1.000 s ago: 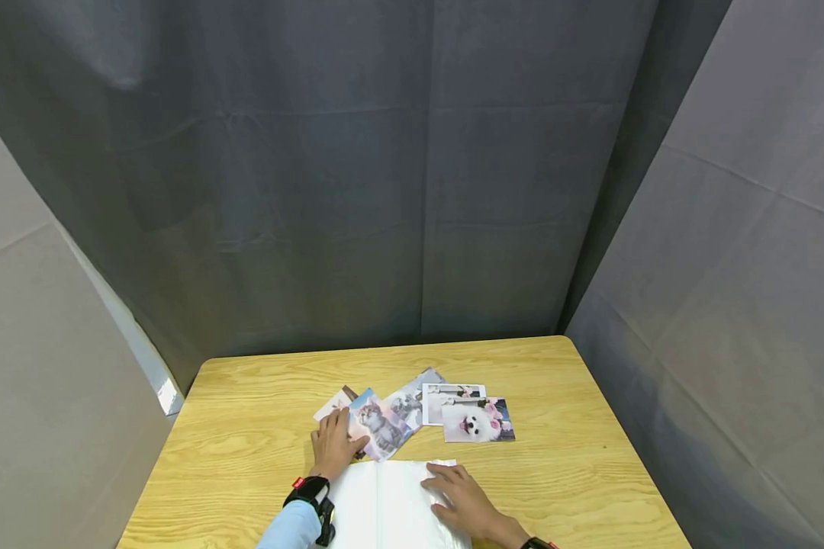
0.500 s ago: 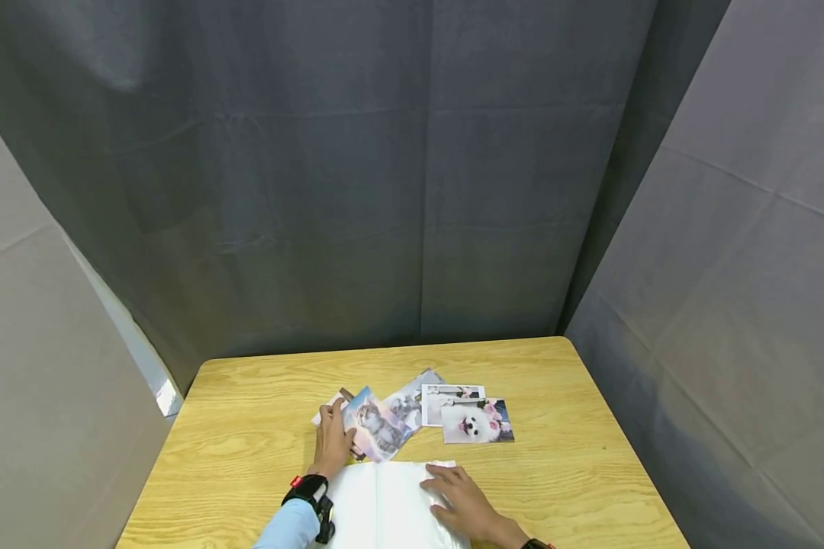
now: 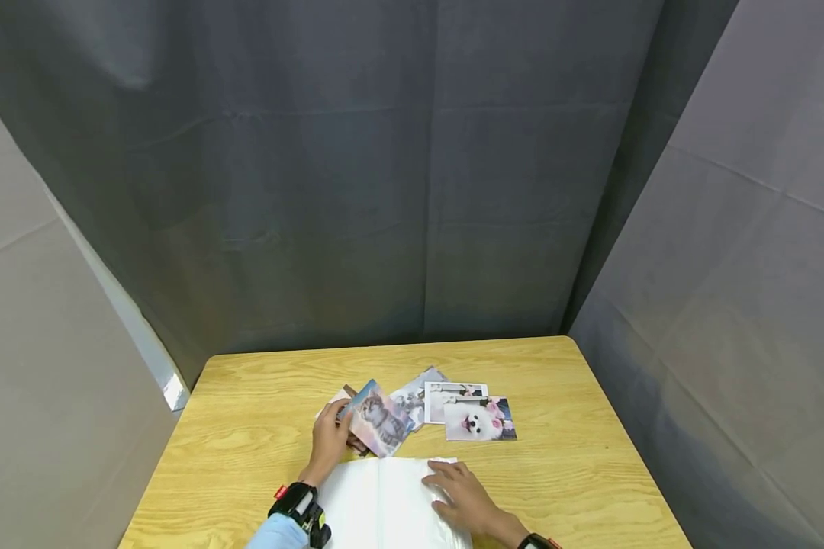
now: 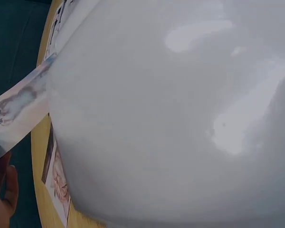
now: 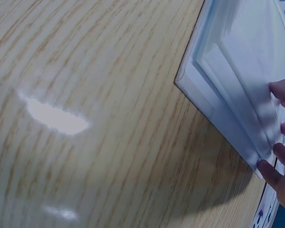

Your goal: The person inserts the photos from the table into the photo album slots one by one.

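Observation:
My left hand (image 3: pixel 328 442) pinches the left edge of a photo print of a kitten (image 3: pixel 382 423), whose near corner lies close to the far edge of an open album (image 3: pixel 353 499) with white pages. In the left wrist view the kitten print (image 4: pixel 21 102) looks raised off the table, and my left fingers (image 4: pixel 10 190) are at its lower corner. My right hand (image 3: pixel 468 499) rests on the album's right page, fingers spread. The right wrist view has those fingertips (image 5: pixel 270 173) at the edges of the album's stacked, glossy sleeves (image 5: pixel 242 95).
Partly under the kitten print lies another photo with a brown edge (image 3: pixel 357 445). Right of it are a grey kitten photo (image 3: pixel 412 396), a white-bordered photo (image 3: pixel 434 404) and a white dog photo (image 3: pixel 477 423), overlapping. Grey curtains (image 3: pixel 329 191) surround the wooden table (image 3: pixel 556 473).
My left hand has shifted its hold to the kitten print's left edge and raised that side, tilting the print and uncovering more of the photo below. My right hand stays on the album.

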### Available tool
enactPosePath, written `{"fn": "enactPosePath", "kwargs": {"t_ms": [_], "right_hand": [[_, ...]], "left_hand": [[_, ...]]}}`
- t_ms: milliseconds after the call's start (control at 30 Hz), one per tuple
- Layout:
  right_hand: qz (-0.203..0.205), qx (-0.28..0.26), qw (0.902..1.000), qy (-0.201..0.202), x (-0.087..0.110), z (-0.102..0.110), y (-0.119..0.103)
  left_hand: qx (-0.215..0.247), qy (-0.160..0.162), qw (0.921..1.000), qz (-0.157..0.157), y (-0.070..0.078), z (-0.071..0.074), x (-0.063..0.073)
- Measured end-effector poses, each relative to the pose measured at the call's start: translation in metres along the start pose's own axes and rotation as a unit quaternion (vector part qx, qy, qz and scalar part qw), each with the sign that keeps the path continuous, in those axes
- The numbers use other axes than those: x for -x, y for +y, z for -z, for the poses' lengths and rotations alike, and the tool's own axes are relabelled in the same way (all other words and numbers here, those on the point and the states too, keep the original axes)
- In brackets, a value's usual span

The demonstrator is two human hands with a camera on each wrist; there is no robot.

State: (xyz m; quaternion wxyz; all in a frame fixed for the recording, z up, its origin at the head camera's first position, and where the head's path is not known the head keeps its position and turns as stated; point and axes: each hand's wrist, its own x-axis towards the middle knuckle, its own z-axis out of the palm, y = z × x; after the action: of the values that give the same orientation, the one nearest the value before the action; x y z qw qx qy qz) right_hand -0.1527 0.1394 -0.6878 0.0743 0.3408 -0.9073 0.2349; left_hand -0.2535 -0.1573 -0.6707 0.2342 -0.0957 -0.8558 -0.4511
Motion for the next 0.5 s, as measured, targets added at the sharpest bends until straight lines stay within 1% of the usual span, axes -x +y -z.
{"fn": "enactPosePath", "kwargs": {"t_ms": [67, 233, 333, 433, 500], "right_hand": [[0.000, -0.003, 1.0000, -0.001, -0.001, 0.001, -0.001], [-0.005, -0.015, 0.9999, -0.006, -0.002, 0.002, -0.002], [-0.018, -0.021, 0.9996, -0.009, -0.006, 0.004, -0.004], [-0.039, -0.025, 0.9989, 0.005, -0.015, 0.005, -0.006], [-0.054, -0.026, 0.9978, 0.029, -0.024, 0.006, -0.008]], "left_hand": [[0.009, 0.014, 0.9997, -0.017, 0.003, 0.006, 0.004], [0.030, 0.031, 0.9983, -0.038, 0.014, 0.021, 0.015], [0.029, 0.040, 0.9965, -0.067, 0.024, 0.028, 0.021], [0.022, 0.042, 0.9938, -0.100, 0.035, 0.033, 0.027], [0.012, 0.038, 0.9915, -0.124, 0.041, 0.036, 0.032]]}}
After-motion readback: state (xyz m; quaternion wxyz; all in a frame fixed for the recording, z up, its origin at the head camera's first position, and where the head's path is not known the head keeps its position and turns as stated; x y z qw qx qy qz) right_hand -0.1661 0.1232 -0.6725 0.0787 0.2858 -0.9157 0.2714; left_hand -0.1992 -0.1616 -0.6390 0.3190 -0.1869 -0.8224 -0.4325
